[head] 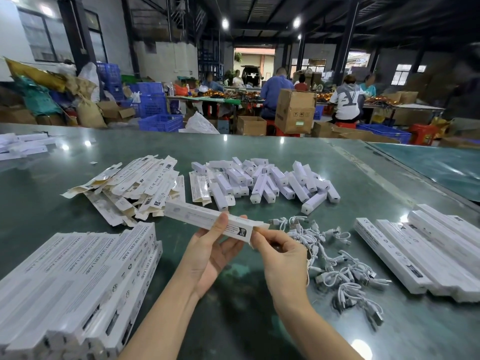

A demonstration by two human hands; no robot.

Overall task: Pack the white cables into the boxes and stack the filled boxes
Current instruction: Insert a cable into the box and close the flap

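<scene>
Both hands up over the green table (233, 157) — the left hand (213, 252) curls round a long slim white cardboard box (207, 220), held level above the tabletop, while the right hand (281, 255) pinches its open end flap; loose coiled white cables (335, 261) lie heaped just right of the hands

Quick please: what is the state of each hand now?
Left hand: holds the long white box.
Right hand: pinches the box's right end flap.
</scene>
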